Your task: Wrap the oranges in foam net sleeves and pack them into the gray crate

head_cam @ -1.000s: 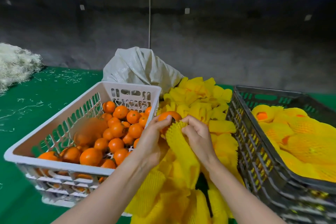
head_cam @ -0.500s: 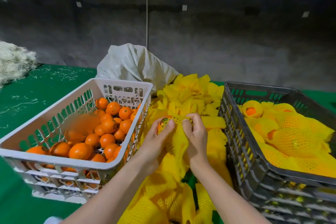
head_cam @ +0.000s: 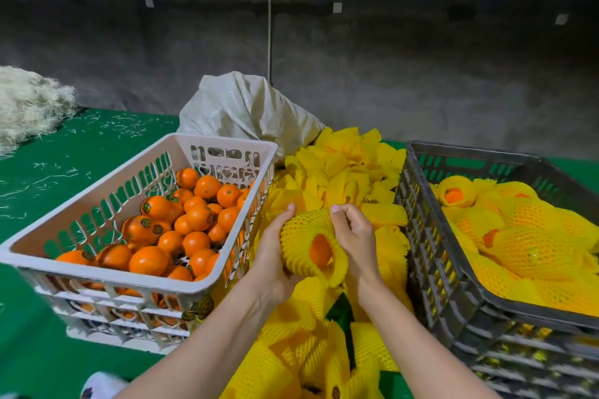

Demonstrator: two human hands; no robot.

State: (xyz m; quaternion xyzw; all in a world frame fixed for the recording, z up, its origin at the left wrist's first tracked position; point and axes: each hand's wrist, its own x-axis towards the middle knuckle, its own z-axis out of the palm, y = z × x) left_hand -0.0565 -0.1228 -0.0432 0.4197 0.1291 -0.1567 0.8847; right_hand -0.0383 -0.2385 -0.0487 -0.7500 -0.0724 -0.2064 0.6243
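Note:
An orange (head_cam: 320, 249) sits inside a yellow foam net sleeve (head_cam: 299, 233), showing only through the sleeve's open end that faces me. My left hand (head_cam: 275, 246) cups the sleeved orange from the left. My right hand (head_cam: 355, 236) grips the sleeve's right side. Both hover over a pile of loose yellow sleeves (head_cam: 343, 172). A white basket (head_cam: 139, 278) at left holds several bare oranges (head_cam: 194, 220). The gray crate (head_cam: 431, 236) at right holds several sleeved oranges (head_cam: 531, 243).
A grey-white woven sack (head_cam: 246, 110) lies behind the basket. Pale shredded fibre (head_cam: 29, 104) is heaped at the far left on the green table cover (head_cam: 64, 152). More sleeves (head_cam: 291, 359) lie between my forearms. A concrete wall rises behind.
The sleeve has been pulled down over the orange, which was half bare a second ago. The sleeve's open end is now turned toward me, and both hands have shifted round it.

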